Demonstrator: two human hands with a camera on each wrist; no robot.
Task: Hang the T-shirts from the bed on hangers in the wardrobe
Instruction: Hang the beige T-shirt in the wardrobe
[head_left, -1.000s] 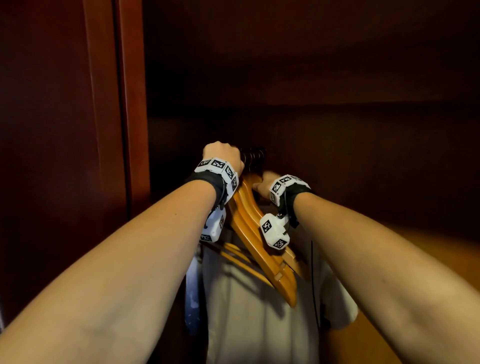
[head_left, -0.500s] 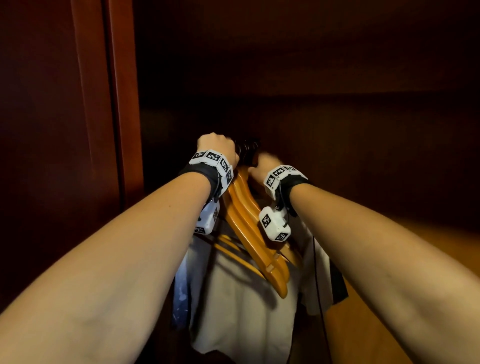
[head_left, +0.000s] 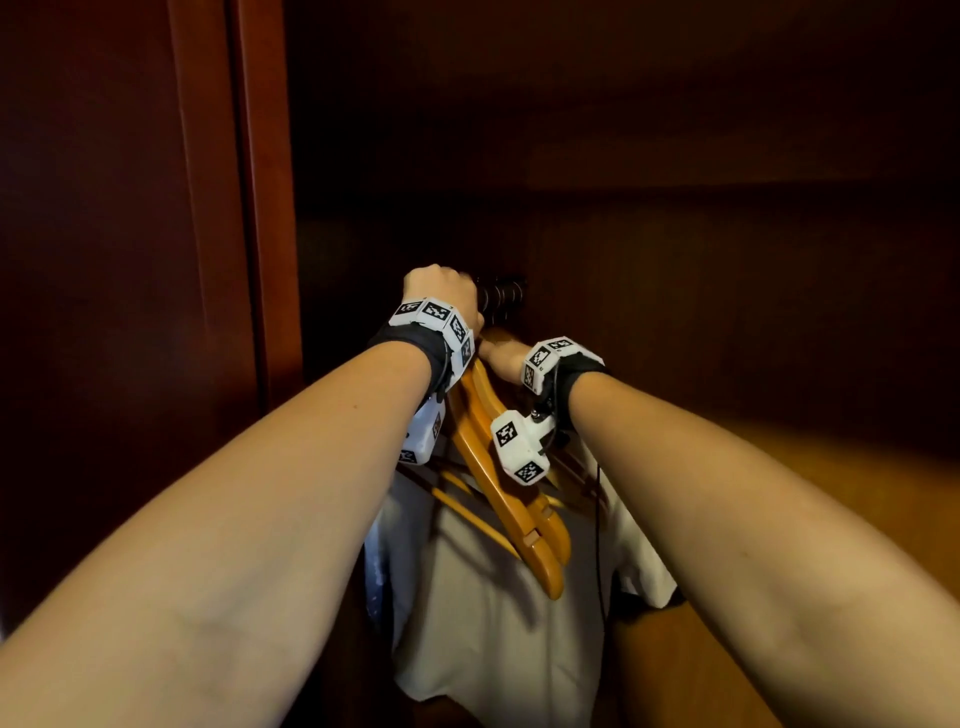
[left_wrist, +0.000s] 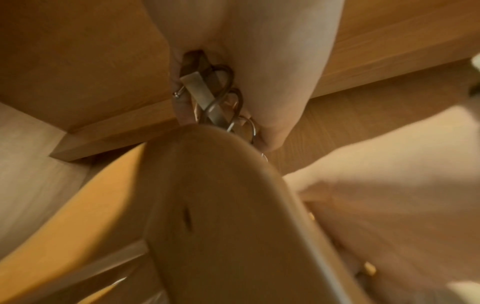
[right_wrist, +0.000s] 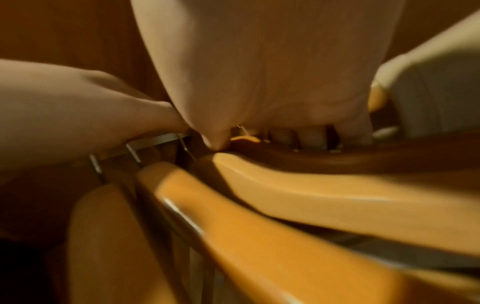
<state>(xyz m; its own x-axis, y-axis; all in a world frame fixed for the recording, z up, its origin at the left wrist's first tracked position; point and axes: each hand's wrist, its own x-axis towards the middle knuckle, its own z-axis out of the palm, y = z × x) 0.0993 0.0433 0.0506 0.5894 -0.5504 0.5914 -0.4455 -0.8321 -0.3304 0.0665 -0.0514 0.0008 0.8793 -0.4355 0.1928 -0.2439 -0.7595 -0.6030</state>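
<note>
Both arms up inside the wardrobe (head_left: 218, 260): my left hand (head_left: 441, 291) is curled tight around the rail (left_wrist: 197, 86) among the metal hooks, my right hand (head_left: 501, 358) grips a wooden hanger (head_left: 498, 467) at its neck. A pale T-shirt (head_left: 493, 623) hangs just below them.

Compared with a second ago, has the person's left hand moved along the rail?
No. The left hand stays gripping the rail just left of the hanger hooks, with the same gap as before; only the view shifted.
</note>
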